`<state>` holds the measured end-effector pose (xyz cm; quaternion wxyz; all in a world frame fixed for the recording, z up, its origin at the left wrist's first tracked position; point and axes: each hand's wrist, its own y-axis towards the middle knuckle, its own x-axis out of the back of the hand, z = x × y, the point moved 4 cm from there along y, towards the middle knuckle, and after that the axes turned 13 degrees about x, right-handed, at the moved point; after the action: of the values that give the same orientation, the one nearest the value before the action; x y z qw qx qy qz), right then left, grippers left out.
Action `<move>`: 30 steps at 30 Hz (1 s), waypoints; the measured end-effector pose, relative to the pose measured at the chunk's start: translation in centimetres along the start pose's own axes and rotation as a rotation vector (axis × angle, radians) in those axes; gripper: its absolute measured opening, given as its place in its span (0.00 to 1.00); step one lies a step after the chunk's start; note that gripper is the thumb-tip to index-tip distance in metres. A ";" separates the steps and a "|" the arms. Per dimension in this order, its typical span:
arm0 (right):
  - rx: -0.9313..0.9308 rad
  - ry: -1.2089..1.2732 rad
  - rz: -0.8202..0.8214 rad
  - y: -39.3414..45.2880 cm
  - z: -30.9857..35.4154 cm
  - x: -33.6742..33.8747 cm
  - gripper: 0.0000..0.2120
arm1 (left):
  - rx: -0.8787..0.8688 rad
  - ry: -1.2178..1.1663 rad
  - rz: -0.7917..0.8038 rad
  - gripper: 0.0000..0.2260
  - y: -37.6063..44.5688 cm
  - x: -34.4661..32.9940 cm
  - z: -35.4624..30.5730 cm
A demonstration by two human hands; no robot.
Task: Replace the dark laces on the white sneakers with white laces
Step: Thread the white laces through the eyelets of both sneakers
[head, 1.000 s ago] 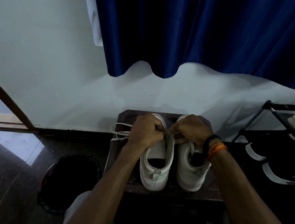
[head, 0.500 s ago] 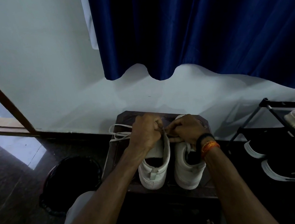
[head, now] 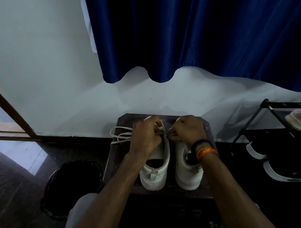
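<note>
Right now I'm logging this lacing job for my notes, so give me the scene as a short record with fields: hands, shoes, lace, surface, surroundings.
left hand: pinches the white lace over the left sneaker
right hand: pinches the same lace, near the left hand
sneakers: left and right sneaker side by side, heels toward the person
lace: loose loops trail left of the left hand
surface: dark stool against the wall
surroundings: blue curtain above, shoe rack at right, dark basket at left
dark laces: none visible
</note>
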<state>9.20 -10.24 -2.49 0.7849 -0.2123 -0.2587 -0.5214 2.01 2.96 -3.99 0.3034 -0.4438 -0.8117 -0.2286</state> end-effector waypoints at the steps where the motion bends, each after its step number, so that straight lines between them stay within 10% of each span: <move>1: 0.007 0.064 -0.017 0.0 0.0 -0.1 0.12 | -0.008 0.018 -0.013 0.15 0.0 -0.1 0.1; 8: -0.009 0.779 -0.114 -1.1 0.6 0.3 0.09 | -0.002 0.128 -0.079 0.14 0.2 -0.6 0.3; 18: 0.082 0.436 -0.424 -1.6 0.6 5.7 0.08 | -0.007 0.207 -0.144 0.11 -0.1 -0.7 0.2; 25: 0.352 -0.509 0.178 -1.3 2.0 1.7 0.18 | -0.068 0.164 -0.127 0.09 -0.3 -0.5 -0.2; 30: 0.434 -0.743 0.164 -0.8 1.0 -0.4 0.13 | -0.036 0.110 -0.123 0.11 -0.3 -0.6 0.1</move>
<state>8.10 -9.61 -1.92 0.7038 -0.2356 -0.6093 -0.2792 1.96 2.49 -4.53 0.3252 -0.3853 -0.8151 -0.2852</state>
